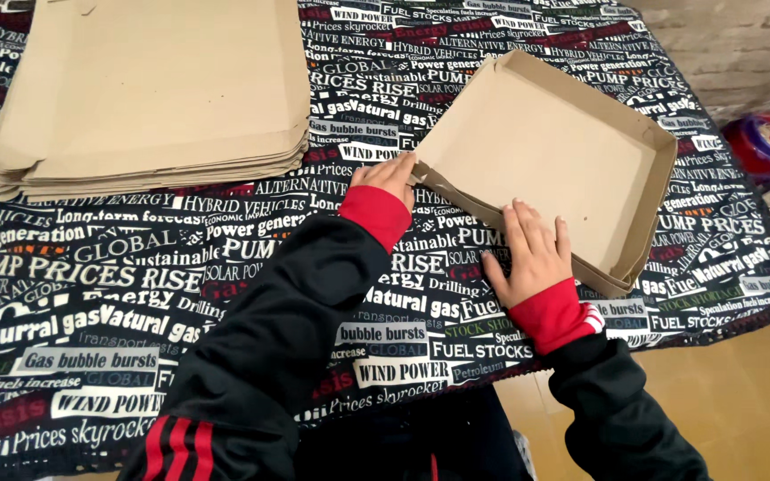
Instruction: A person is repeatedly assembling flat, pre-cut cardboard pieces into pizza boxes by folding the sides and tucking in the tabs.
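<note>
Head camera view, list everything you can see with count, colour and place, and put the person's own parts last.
Shallow cardboard tray: one, brown, open side up, right part of the table.
Stack of flat cardboard sheets: one pile, brown, far left of the table.
Tablecloth: one, black with white and red print, covering the table.
Round plastic object: one, red and purple, on the floor at far right; kind unclear.
Floor: tan, lower right.
Left hand: one, red cuff, black sleeve, touching the tray's near-left corner.
Right hand: one, red cuff, fingers pressing the tray's near wall.
</note>
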